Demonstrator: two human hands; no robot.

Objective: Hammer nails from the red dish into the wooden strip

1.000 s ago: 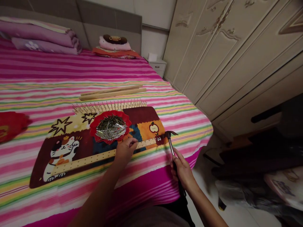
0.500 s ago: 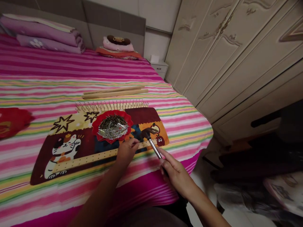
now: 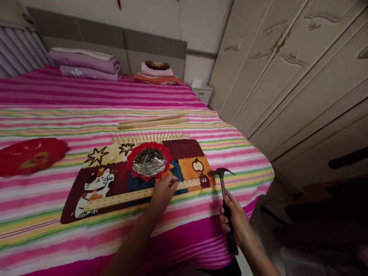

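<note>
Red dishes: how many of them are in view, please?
2: the nail-filled dish on the patterned mat, and the other dish on the striped sheet at far left.

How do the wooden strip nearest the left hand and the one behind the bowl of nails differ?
The near strip shows rows of small dark dots left of the left hand, while the far strip bristles with standing nails. The near strip crosses the mat; the far strip runs along the mat's back edge. Both are pale and long.
</note>
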